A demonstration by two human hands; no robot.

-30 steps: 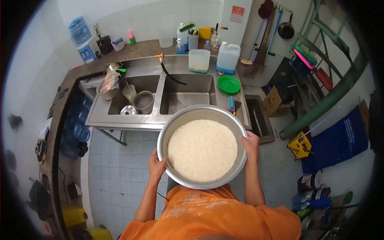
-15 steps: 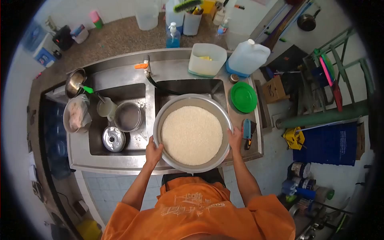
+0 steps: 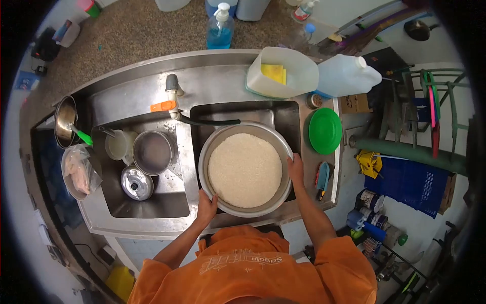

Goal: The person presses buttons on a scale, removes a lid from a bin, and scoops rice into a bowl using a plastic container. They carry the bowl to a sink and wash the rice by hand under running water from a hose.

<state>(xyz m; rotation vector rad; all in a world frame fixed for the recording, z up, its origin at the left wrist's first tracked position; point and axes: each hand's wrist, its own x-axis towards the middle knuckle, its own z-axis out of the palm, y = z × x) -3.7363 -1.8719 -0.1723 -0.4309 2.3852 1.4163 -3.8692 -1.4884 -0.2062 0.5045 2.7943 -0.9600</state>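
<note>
A wide metal bowl (image 3: pixel 203 175) full of white grains (image 3: pixel 245 171), which look like rice, is over the right sink basin (image 3: pixel 283 114). On its lower left rim is my left hand (image 3: pixel 206 206), fingers closed on the edge. My right hand (image 3: pixel 295 169) grips the right side of the rim. Behind the bowl, a black hose (image 3: pixel 210 122) runs from the faucet (image 3: pixel 173 96) with an orange handle, its end close to the bowl's back rim. The bowl hides the front of the basin.
The left basin (image 3: pixel 167 205) holds a pot (image 3: pixel 153 152), a lidded metal container (image 3: pixel 136 183) and a pitcher (image 3: pixel 119 146). A green plate (image 3: pixel 325 130) and a brush (image 3: pixel 322 177) lie at the right. Behind are a plastic tub (image 3: pixel 298 73), a jug (image 3: pixel 347 76) and a soap bottle (image 3: pixel 220 31).
The view has shifted nearer to the sink. The bowl sits slightly farther forward in the basin, and more of the hose shows behind it. Both hands still hold its rim.
</note>
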